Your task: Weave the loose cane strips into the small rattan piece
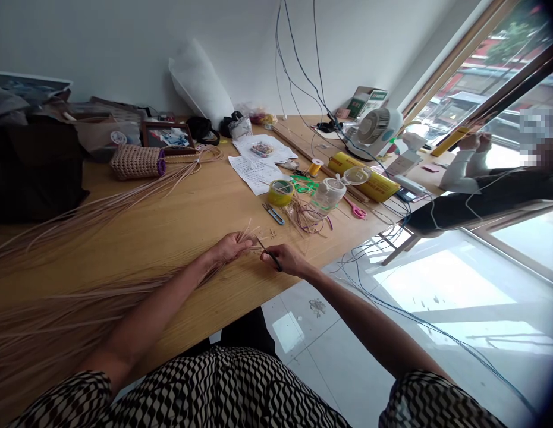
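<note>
My left hand (229,246) pinches a bundle of long pale plant strands (84,315), probably rattan or reed, whose ends fan out past my fingers. The strands sweep left across the wooden table (191,279) and over its edge. My right hand (288,260) grips a thin dark pointed tool (270,252), its tip at the strand ends by my left fingers. The two hands are close together above the table's near edge. A small tangle of cut strands and purple wire (305,217) lies just beyond my right hand.
Nearby stand small blue-handled snips (273,214), a yellow tape roll (280,192), a clear plastic container (329,194) and pink scissors (355,208). Papers (254,172), a woven pouch (137,161) and a white fan (374,132) sit farther back. A seated person (481,178) is at right.
</note>
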`<action>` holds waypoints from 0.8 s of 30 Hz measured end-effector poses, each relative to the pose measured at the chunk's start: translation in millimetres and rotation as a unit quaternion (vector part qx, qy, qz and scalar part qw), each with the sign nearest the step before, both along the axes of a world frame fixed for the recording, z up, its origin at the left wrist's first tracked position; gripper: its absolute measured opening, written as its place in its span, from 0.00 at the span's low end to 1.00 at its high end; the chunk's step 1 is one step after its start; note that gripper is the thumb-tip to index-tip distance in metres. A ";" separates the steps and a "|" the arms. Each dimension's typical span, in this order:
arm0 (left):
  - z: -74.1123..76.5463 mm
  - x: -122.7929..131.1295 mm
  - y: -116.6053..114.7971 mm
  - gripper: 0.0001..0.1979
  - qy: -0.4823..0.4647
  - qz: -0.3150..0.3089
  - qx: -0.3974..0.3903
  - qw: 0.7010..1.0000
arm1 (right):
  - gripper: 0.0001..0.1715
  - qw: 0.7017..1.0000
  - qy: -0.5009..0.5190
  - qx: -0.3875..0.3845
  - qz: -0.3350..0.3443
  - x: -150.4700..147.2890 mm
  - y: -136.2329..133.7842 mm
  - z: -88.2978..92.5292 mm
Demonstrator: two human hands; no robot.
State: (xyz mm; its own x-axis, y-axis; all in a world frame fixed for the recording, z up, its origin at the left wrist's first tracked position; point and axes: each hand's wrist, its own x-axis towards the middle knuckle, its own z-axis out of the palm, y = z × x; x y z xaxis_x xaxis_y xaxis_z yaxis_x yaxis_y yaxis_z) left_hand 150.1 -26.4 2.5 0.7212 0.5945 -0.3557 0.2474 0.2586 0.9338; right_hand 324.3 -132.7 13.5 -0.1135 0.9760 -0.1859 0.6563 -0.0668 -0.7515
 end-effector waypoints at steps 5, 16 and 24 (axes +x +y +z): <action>6.9 0.6 -3.0 0.11 -0.002 -0.002 -0.003 1.000 | 0.27 1.000 0.009 -0.022 0.020 -1.1 4.7 2.5; -3.8 -0.4 3.2 0.14 -0.023 0.009 -0.021 0.999 | 0.31 0.999 0.040 -0.004 -0.010 -0.6 -1.0 -6.6; 2.3 -1.5 3.6 0.09 -0.024 0.032 -0.040 0.998 | 0.28 0.996 0.065 -0.057 0.022 2.4 -2.1 5.2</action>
State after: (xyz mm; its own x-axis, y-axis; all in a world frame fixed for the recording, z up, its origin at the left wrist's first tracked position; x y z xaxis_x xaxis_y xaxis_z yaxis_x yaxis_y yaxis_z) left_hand 148.6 -22.8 4.7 0.6999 0.6111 -0.3698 0.1827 0.3474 0.9197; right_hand 326.7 -134.8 18.6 -0.1856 0.9427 -0.2772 0.5589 -0.1308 -0.8189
